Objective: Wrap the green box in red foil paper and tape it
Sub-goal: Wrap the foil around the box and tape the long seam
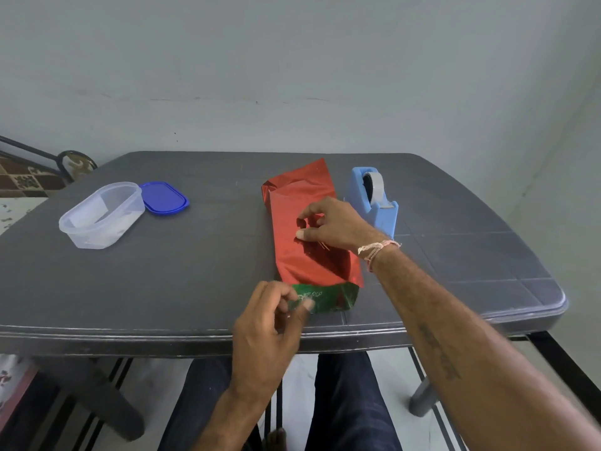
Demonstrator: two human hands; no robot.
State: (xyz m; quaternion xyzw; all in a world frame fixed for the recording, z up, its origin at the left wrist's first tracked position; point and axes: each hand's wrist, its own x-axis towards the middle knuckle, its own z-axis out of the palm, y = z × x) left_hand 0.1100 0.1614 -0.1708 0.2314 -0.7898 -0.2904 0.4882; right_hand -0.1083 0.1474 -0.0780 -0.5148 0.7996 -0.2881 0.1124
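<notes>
A person seated at a dark table [162, 278] works on the box [328, 297], which lies lengthwise right of centre, its bare green end close to the near edge and the rest sheathed in foil [299, 196] that runs toward the far edge. The right hand [335, 227] sits on top of the foil, thumb and bent forefinger pinched down on it about midway along. Whether tape lies under them cannot be told. The left hand [266, 323] hovers at the near left corner of the box with fingers curled and the thumb over the green end. Blur hides whether it grips the box, holds a strip of tape or holds nothing. A dispenser [374, 200] stands just beside the foil on its right. A tub [100, 213] and a lid [164, 196] touch each other well apart to the left. The wrap looks partly done: the sleeve stops short of the near end, so that end may stay uncovered unless the foil is drawn down. Foil is slick and springy, and the overlap could pop open if the right hand lifts before tape holds it. Creases by the thumb suggest a hard press may tear or crumple the sheet. With the box so near the edge, a tug could pull it off the table.
</notes>
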